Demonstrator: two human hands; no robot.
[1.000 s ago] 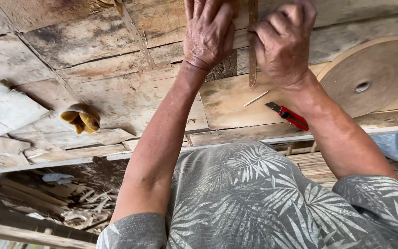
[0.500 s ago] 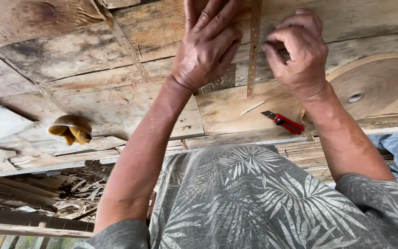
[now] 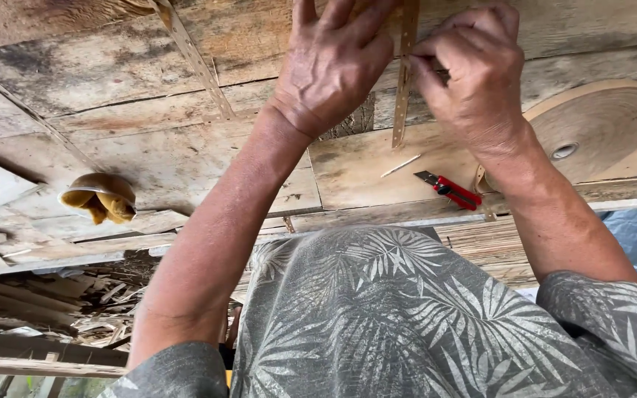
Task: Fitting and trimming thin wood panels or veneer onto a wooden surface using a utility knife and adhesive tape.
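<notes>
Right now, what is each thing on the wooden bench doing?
left hand: flat, pressing down beside the thin strip
right hand: pinching the thin strip
thin strip: straight, lying on the planks
red cutter: lying untouched, blade out
tape roll: wound, lying flat

Your right hand (image 3: 473, 81) has slid nearer along the thin wooden strip (image 3: 405, 74), its fingers now pinched against the strip's edge. Your left hand (image 3: 333, 66) has shifted slightly left and nearer, still pressing flat beside it.
</notes>
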